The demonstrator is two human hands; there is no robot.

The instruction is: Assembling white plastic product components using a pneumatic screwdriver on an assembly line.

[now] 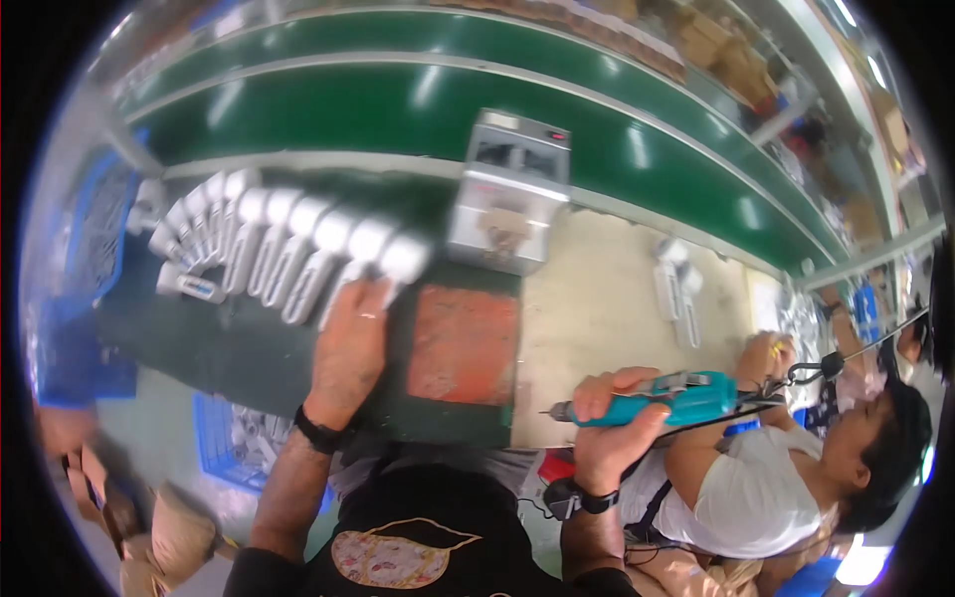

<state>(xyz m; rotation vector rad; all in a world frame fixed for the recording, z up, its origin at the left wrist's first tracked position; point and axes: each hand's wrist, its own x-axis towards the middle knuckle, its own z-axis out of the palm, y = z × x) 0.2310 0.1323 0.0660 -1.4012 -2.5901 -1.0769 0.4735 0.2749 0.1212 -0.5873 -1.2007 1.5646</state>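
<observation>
Left hand [348, 348] lies flat, palm down and unclenched, on the end piece of the row of white plastic parts [288, 244] in the upper left of the frame. Right hand [612, 418], lower right, is clenched around a teal electric screwdriver [662, 400], bit pointing left. I'd say pin 1 part firmly before bringing the bit in square. The blue crate [214, 438] at lower left holds more pale parts, too blurry to count.

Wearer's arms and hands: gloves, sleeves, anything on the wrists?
No gloves. Both forearms are uncovered; dark sleeves end near the elbows. Left hand has a ring on one finger and a black band at the wrist. Right hand has a black wristwatch.
</observation>
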